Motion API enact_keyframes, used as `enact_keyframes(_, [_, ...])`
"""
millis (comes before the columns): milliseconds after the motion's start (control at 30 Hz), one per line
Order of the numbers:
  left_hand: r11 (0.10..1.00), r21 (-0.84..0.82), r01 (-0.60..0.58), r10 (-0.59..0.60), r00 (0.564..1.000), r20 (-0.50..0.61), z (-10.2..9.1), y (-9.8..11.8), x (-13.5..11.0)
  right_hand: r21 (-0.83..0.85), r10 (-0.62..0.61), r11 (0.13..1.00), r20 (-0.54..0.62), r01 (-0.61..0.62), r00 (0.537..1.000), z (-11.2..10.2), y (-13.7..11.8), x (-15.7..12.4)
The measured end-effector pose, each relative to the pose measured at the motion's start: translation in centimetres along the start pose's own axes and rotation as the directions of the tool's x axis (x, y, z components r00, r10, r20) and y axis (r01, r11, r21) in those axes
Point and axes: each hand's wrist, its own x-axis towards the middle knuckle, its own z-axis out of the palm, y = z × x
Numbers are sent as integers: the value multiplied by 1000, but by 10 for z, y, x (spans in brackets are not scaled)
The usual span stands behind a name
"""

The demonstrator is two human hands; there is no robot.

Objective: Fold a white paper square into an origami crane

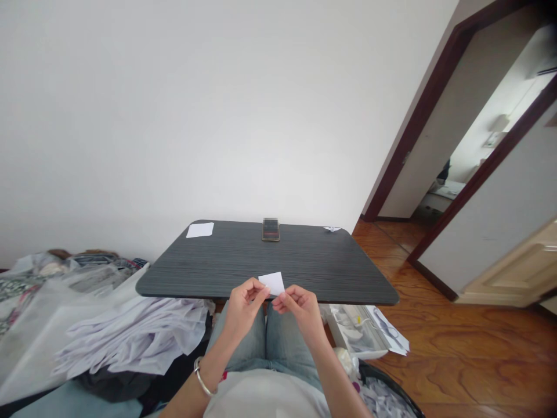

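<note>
A small white folded piece of paper is held up in front of me, over the near edge of the dark grey table. My left hand pinches its left side and my right hand pinches its lower right corner, so both hands are closed on it. A silver bangle sits on my left wrist. My knees in light jeans are just under the hands.
On the table's far side lie a white sheet, a phone and a small folded paper figure. A heap of white paper lies at the left, a box of items on the wooden floor at the right. Open doorway far right.
</note>
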Motion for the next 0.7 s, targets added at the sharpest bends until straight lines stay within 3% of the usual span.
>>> enact_keyframes(700, [996,64,-62,61,998,25,-1,-2,-2,110,119,985,100,-130,988,-5,-4,1])
